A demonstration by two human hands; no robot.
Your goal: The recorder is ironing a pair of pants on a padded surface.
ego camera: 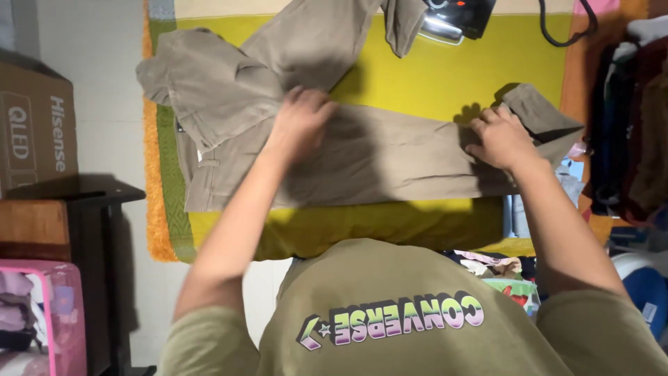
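A pair of khaki-brown trousers (390, 153) lies across a yellow-green padded surface (452, 76). One leg runs to the right, the other leg is bent up toward the top edge. My left hand (300, 118) presses flat on the trousers near the seat, fingers spread. Flat on the leg's hem end, next to a folded-back cuff (543, 115), rests my right hand (502, 136). Neither hand grips the cloth.
An iron (456, 17) with a black cord (567, 31) sits at the top edge. A cardboard box (35, 125) and dark shelf (90, 209) stand at the left, a pink bin (42, 317) below. Piled clothes (633, 118) fill the right side.
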